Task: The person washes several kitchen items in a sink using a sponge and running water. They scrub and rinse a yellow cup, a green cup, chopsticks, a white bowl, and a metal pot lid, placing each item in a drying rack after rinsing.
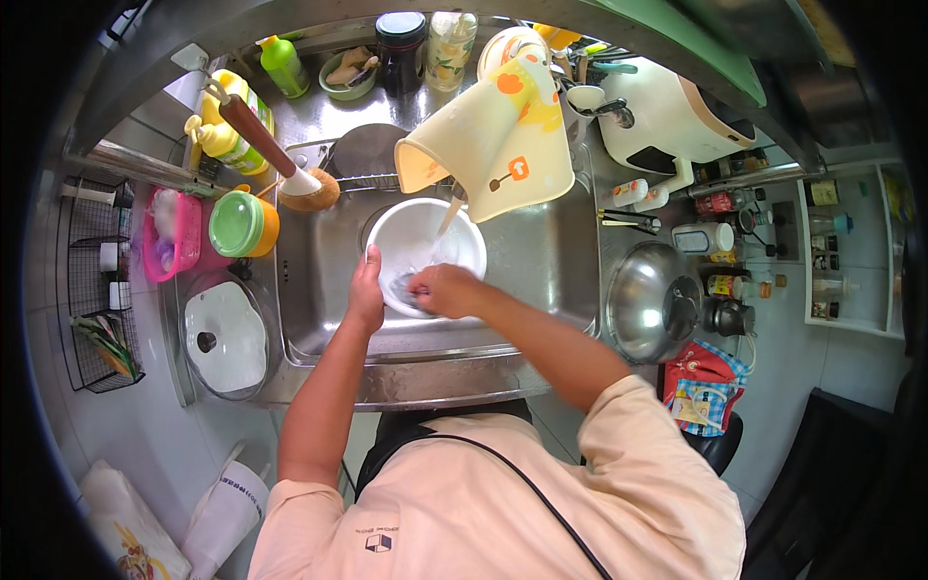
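Observation:
A round white bowl (pixel 406 239) is tilted in the stainless-steel sink (pixel 536 290), with water running into it from above. My left hand (pixel 368 291) grips its left rim, thumb up along the wall. Within the bowl's near side, my right hand (pixel 449 290) is closed on a greyish scrubber (pixel 403 287), blurred and partly hidden by the fingers. Over the sink's back hangs a curled cream mat (pixel 529 167) with orange prints; it hides the tap. Behind the bowl, a dark round pan (pixel 370 151) rests near a wire rack (pixel 370 181).
A wooden-handled brush (pixel 272 145) hangs at the sink's back left, near a green-lidded orange tub (pixel 235 223). A glass lid (pixel 225 337) lies left. To the right are a large metal bowl (pixel 638 301), bottles and chopsticks (pixel 627 221). A metal shelf edge (pixel 290 22) crosses overhead.

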The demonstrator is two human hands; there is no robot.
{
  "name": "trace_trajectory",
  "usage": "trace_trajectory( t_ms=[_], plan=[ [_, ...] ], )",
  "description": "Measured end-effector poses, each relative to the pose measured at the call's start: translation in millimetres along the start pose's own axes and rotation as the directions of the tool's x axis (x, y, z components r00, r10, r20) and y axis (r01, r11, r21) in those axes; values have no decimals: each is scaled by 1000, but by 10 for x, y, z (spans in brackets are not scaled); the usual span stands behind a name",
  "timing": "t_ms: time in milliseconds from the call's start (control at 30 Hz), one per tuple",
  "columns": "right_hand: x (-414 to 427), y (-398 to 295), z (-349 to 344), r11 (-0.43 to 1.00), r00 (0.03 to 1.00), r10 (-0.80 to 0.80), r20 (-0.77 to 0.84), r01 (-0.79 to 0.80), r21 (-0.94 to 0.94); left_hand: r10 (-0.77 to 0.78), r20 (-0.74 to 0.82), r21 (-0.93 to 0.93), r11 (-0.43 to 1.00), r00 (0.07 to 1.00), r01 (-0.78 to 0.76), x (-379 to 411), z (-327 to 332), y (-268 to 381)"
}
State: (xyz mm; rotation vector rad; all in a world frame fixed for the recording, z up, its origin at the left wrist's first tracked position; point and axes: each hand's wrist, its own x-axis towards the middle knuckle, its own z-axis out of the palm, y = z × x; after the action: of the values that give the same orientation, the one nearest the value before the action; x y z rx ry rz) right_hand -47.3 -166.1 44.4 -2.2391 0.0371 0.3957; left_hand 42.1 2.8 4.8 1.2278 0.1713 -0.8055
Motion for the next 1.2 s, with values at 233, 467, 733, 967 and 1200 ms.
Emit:
trace_trajectory(
  t_ms=[233, 467, 733, 967, 1200],
  plan=[
    [322, 438, -255, 830, 965, 32, -259, -171, -532, -172, 38, 112, 980, 984, 167, -108, 215, 29],
    [658, 83, 405, 889, 750, 357, -557, -88, 450, -188, 53, -39, 981, 981, 190, 58, 251, -139],
    [262, 135, -370, 986, 899, 73, 431, -129, 103, -87, 74, -119, 988, 993, 95, 126, -7, 20],
    [429, 432, -348, 582, 995, 66, -74, -99, -807, -209, 47, 91, 975, 977, 204, -91, 343, 169],
    [814, 133, 300, 963, 664, 232, -711, -54, 263, -224, 40, 80, 972, 974, 220, -54, 465, 93]
  ],
)
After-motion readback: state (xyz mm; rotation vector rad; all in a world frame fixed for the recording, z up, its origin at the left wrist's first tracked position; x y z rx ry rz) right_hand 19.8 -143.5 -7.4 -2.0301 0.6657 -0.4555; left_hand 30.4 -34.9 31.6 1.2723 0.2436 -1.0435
